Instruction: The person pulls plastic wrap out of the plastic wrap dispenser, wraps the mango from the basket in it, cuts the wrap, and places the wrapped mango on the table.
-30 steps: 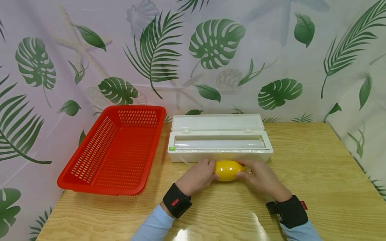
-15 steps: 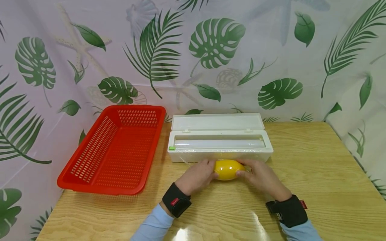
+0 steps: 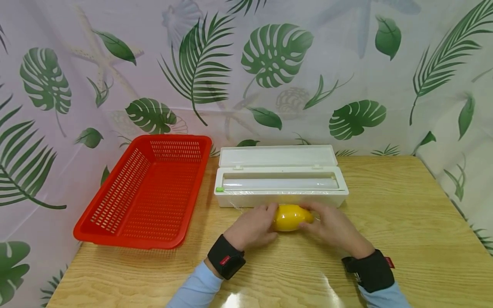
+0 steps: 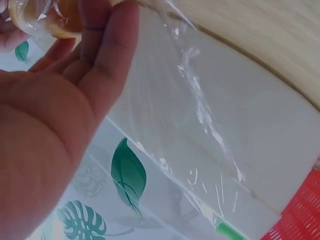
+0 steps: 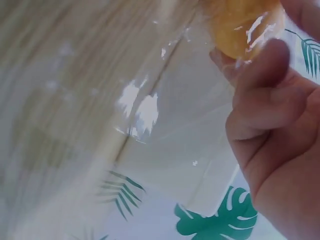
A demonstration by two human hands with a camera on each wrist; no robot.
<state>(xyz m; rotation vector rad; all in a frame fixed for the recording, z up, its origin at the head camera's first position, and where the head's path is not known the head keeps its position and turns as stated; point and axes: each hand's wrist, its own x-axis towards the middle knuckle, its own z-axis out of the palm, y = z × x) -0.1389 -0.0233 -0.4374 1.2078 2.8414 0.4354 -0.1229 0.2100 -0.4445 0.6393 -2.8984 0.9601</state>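
A yellow oval fruit with a tapered right end, lemon-like and covered in shiny cling film, lies just in front of the white cling film dispenser. At its left end my left hand touches it with the fingers; the thumb lies lower, off the fruit. My right hand grips the right end between thumb and fingers. A clear film runs from the dispenser's front towards the fruit, shown creased in the left wrist view. The fruit's underside is hidden.
The dispenser's lid stands raised over the film roll, and a small green piece sits at its front left corner. To the left is a red plastic basket on the wooden table. A leaf-patterned cloth hangs behind.
My left thumb has come away from the fruit and moved down. My right fingers and thumb have shifted slightly left over it. The fruit has hardly moved.
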